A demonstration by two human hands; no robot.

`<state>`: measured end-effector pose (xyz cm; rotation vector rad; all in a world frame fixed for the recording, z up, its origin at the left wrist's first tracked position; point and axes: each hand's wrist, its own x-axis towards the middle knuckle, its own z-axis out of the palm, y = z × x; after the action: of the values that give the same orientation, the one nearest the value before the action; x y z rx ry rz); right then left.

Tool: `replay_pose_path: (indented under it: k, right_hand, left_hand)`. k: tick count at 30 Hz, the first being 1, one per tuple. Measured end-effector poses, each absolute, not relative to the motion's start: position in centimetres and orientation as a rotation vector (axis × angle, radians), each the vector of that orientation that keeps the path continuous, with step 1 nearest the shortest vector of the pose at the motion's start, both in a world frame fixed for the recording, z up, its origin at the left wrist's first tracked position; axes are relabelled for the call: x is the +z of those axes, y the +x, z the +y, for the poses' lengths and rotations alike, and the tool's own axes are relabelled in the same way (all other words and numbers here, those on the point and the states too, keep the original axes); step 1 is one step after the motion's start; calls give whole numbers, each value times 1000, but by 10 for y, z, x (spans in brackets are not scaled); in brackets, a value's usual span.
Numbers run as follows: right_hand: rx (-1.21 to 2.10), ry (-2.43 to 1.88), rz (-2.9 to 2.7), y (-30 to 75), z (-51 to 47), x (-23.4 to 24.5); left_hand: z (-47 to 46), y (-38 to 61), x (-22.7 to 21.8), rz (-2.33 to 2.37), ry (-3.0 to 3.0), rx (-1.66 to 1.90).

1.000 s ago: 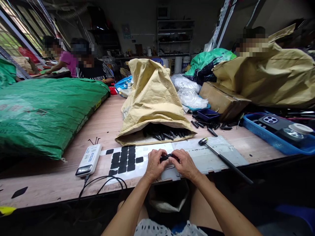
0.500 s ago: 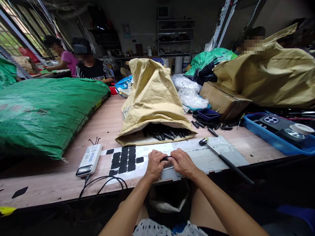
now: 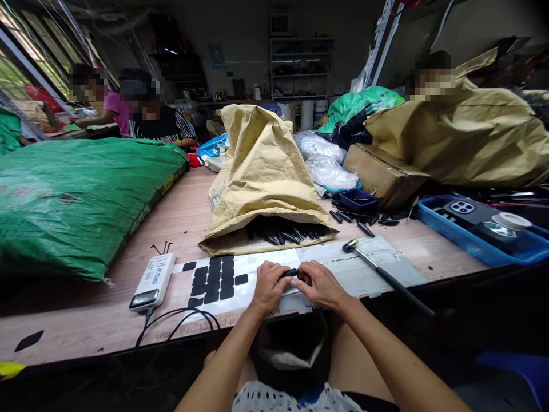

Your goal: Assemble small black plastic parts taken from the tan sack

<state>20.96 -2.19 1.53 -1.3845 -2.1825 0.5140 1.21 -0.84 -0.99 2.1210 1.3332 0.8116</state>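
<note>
Between my hands is a short, slim black piece (image 3: 291, 273), tapered like the loose ones nearby; its exact kind is not clear. My left hand (image 3: 270, 289) pinches its left end. At the right end are the curled thumb and fingers of my right hand (image 3: 321, 287), with a dark bit showing between them. Just beyond my hands, a tan woven sack (image 3: 261, 171) lies with its mouth towards me, full of similar black pieces (image 3: 283, 233). A small hammer (image 3: 381, 272) with a black handle lies to the right of my right hand.
Black square stickers (image 3: 213, 280) lie on a white sheet at left, beside a white power bank (image 3: 152, 280) with a cable. A green sack (image 3: 86, 200) fills the far left. Rightward are a blue tray (image 3: 450, 226), a cardboard box (image 3: 381, 174) and loose black pieces. Co-workers sit further back.
My right fingers have shifted a little and spread apart slightly at the black piece, so more of it shows. The whole view has moved slightly.
</note>
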Motion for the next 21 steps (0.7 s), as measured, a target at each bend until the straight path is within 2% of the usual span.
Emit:
replay_pose_path:
  k: [21]
  right_hand:
    - [500,-1303,-2300,215,-17,18]
  left_hand:
    - [-10,11,-9,1329,2091,839]
